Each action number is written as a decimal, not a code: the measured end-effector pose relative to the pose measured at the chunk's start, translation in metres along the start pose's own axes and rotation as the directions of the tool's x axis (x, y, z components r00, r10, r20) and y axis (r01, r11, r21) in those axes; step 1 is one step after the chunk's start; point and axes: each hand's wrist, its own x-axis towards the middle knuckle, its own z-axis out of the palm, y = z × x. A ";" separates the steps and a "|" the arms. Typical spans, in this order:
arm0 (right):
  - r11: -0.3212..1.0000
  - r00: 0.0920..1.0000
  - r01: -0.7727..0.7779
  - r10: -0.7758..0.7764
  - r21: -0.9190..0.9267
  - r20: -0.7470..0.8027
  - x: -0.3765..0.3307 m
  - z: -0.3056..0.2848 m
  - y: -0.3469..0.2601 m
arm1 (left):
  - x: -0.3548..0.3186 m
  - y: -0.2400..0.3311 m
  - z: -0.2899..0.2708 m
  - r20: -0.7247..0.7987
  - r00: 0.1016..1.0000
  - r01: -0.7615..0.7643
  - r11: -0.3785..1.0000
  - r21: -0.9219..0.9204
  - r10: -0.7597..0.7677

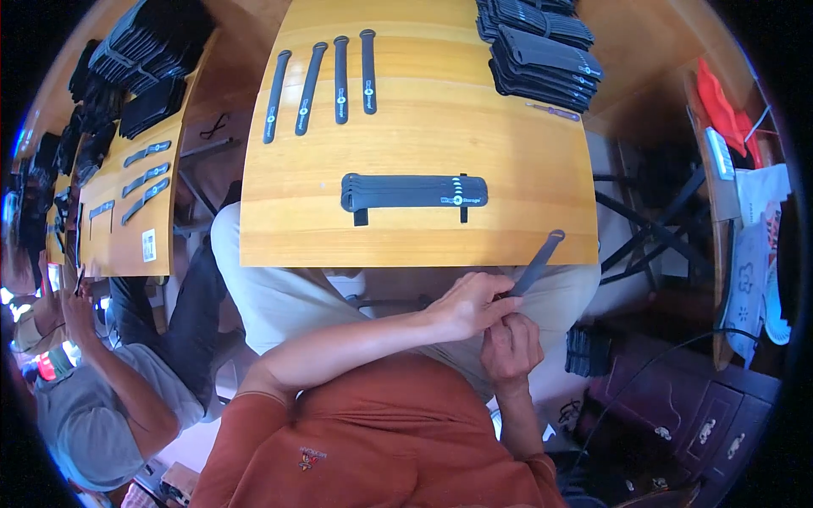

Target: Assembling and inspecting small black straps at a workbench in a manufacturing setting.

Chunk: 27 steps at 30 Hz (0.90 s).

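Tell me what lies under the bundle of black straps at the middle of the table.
Two short black bands cross beneath the bundle of straps, their ends poking out toward the table edge. Their middles are covered.

A strap bundle lies mid-table; four straps lie behind it to the left, stacks behind right, a single strap before it, right.

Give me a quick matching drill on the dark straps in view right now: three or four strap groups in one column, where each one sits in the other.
Things:
1. four single straps
2. bundled strap stack
3. strap piles
4. one loose strap

Places:
A. far right of the table
B. pinched by left hand and right hand
C. fanned side by side, far left
D. table's middle, near the front edge

Pairs: 1-C, 2-D, 3-A, 4-B
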 end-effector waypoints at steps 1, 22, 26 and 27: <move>1.000 1.000 -0.004 0.004 0.002 0.000 -0.004 0.000 0.000 | -0.003 0.003 -0.004 -0.012 0.998 0.062 0.998 0.030 -0.061; 0.582 0.877 -0.474 0.379 0.661 0.296 0.085 0.038 0.030 | -0.098 0.008 -0.135 -0.674 0.729 0.078 0.992 -0.097 -0.123; 0.398 0.795 -0.576 0.478 0.714 0.374 0.093 0.055 0.037 | -0.098 0.008 -0.144 -0.630 0.757 0.106 0.984 -0.141 -0.172; 0.432 0.811 -0.557 0.468 0.709 0.351 0.095 0.060 0.039 | -0.098 0.008 -0.146 -0.615 0.769 0.118 0.984 -0.132 -0.174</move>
